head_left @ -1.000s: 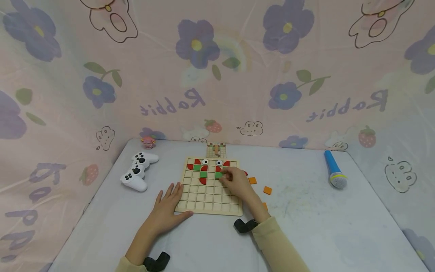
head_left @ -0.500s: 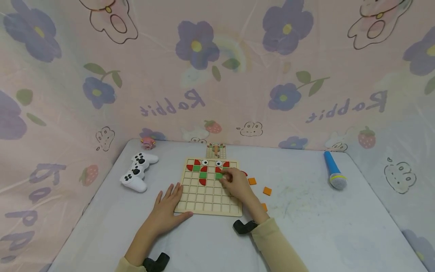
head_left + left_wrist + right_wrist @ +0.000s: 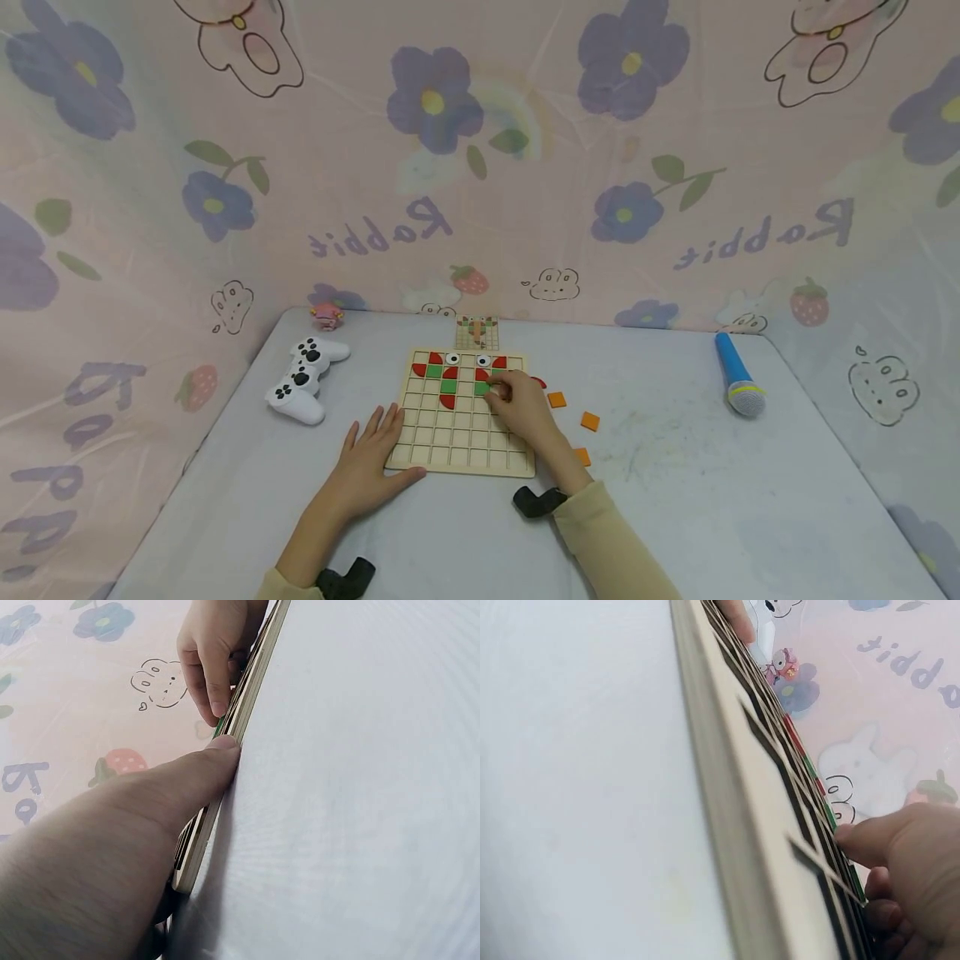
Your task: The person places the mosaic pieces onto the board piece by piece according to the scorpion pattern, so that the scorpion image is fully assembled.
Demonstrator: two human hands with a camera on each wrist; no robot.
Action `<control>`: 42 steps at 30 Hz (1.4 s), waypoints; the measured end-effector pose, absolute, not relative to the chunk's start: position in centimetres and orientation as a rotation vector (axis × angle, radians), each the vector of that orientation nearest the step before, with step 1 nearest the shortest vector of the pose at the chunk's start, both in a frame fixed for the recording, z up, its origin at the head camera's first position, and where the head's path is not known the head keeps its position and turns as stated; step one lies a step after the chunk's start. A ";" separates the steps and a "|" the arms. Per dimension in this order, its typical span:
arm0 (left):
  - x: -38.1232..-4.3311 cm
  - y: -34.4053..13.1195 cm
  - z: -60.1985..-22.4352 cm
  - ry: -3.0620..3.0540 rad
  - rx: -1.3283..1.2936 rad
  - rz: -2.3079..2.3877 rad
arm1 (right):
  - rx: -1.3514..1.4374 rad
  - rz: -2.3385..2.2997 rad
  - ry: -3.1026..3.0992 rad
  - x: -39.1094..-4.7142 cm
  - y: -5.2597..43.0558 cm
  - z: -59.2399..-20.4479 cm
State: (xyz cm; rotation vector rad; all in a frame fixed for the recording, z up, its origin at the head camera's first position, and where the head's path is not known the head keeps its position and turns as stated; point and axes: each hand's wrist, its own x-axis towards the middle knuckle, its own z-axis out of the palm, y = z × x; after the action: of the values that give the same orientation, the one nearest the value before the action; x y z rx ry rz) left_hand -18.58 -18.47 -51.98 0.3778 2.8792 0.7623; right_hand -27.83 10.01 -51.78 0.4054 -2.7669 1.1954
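A wooden grid board (image 3: 465, 442) lies on the table with red quarter-round, green square and eye pieces in its upper cells. My left hand (image 3: 367, 454) rests along the board's left side, fingers spread, thumb at the front corner. In the left wrist view that thumb (image 3: 202, 769) presses on the board's edge. Over the right half, my right hand (image 3: 522, 406) has thumb and forefinger bent at a green square tile (image 3: 482, 388) in its cell. The right wrist view shows the right thumb (image 3: 862, 836) against the green pieces; the other fingers curl behind, partly hidden.
Several orange square tiles (image 3: 590, 422) lie right of the board, and a red piece (image 3: 539, 382) shows behind the right hand. A small pattern card (image 3: 477, 332) stands behind the board. A white game controller (image 3: 306, 379), a pink figurine (image 3: 327, 315) and a blue microphone (image 3: 740, 375) sit farther out.
Almost nothing differs. My right hand stays at the green tile with only a very slight shift, and my left hand keeps its place on the board.
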 end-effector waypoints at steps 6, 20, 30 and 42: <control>-18.6 -18.5 -52.1 2.879 0.376 0.756 | 0.398 1.201 -2.769 -27.7 9.8 -51.7; -18.6 -18.6 -52.2 2.886 0.398 0.803 | 0.478 1.333 -2.669 -27.6 11.6 -48.4; -18.8 -18.7 -52.5 2.897 0.397 0.779 | 0.330 1.177 -2.702 -26.8 19.4 -47.7; -18.6 -18.5 -52.2 2.896 0.394 0.795 | 0.423 1.127 -2.905 -23.3 23.3 -48.8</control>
State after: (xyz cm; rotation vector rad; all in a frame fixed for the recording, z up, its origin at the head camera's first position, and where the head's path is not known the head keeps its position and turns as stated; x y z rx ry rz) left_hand -18.62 -18.51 -52.18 0.3944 2.8956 0.7952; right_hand -23.27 23.31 -48.80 0.4229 -2.9051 1.1272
